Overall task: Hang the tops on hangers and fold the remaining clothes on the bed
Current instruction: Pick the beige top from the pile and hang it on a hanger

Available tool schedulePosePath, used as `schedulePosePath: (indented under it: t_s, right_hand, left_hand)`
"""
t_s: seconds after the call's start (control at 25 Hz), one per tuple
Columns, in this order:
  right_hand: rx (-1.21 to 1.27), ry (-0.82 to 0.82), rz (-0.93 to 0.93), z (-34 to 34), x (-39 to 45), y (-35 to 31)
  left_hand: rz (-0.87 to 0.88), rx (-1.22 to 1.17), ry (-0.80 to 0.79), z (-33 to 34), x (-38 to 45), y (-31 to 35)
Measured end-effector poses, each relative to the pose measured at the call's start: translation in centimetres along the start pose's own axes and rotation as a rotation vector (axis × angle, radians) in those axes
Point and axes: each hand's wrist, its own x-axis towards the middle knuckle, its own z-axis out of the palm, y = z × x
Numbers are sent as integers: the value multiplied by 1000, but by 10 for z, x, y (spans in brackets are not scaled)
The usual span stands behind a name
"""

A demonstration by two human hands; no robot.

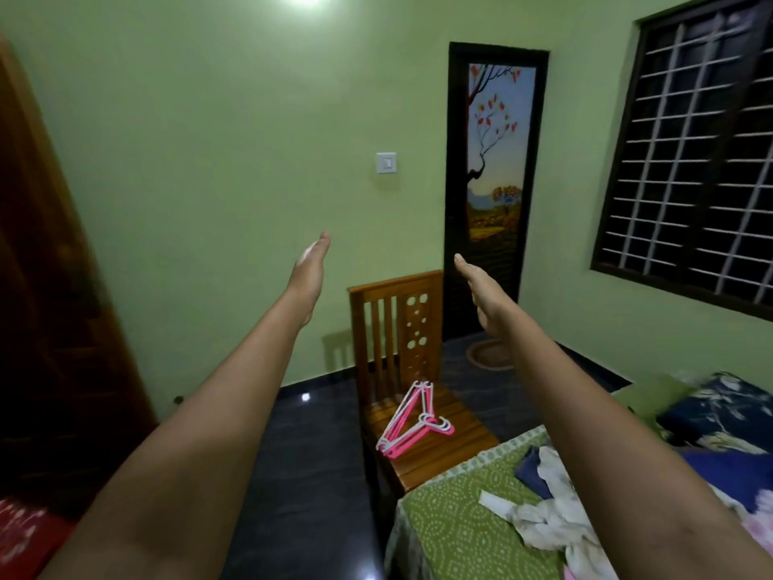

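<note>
Both hands: left (310, 270), right (481, 286) | fingers straight, empty | raised

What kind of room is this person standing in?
Most likely a home bedroom: a bed with a green patterned sheet and loose clothes, a wooden chair holding pink and white hangers, and a barred window.

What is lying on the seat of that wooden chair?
A bundle of pink and white hangers lies on the wooden chair, on its slatted seat. They overlap, so their number cannot be told. Nothing else shows on the seat.
</note>
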Motion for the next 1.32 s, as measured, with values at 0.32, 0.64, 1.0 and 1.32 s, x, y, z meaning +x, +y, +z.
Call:
schedulePosePath:
  t_s: [0.32, 0.64, 1.0, 1.32]
  right_hand:
    - [-47, 392, 21, -139, 89, -5]
    - [-112, 914, 177, -305, 2, 11]
    - [-152, 1270, 219, -387, -27, 29]
    - [-38, 1153, 675, -397, 18, 186]
  left_hand:
    - [90, -144, -449, 199, 139, 9]
    - [39, -186, -962, 430, 146, -1]
    - [19, -182, -1293, 578, 160, -3]
    - [-124, 82, -1341, 662, 164, -141]
